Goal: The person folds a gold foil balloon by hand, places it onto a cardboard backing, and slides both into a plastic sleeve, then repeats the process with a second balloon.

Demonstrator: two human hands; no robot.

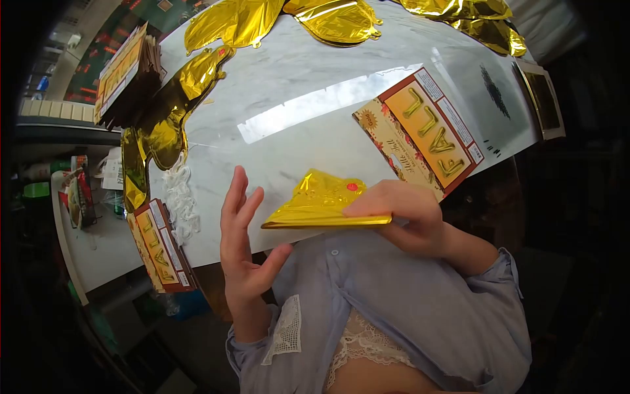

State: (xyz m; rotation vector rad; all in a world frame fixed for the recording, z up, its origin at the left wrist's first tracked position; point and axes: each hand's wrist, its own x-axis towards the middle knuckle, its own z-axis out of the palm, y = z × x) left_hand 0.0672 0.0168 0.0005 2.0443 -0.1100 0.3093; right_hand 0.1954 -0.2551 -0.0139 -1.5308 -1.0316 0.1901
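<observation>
My right hand (410, 217) pinches a folded gold foil balloon (312, 200) by its right end, above the table's near edge. The balloon's folded edge faces me, and a small red mark shows on its upper right. To the left, my left hand (246, 236) is raised with its fingers apart, holding nothing and not touching the balloon. Beyond my right hand lies a printed card (420, 131) with "FALL" in gold balloon letters. White string (179, 200) lies in a loose heap left of my left hand.
Flat gold foil balloons (335, 23) line the far edge, and another (170, 125) runs along the left. A stack of printed cards (125, 82) stands at the far left, more cards (161, 249) at the near left. A dark-framed object (543, 98) is at the right edge.
</observation>
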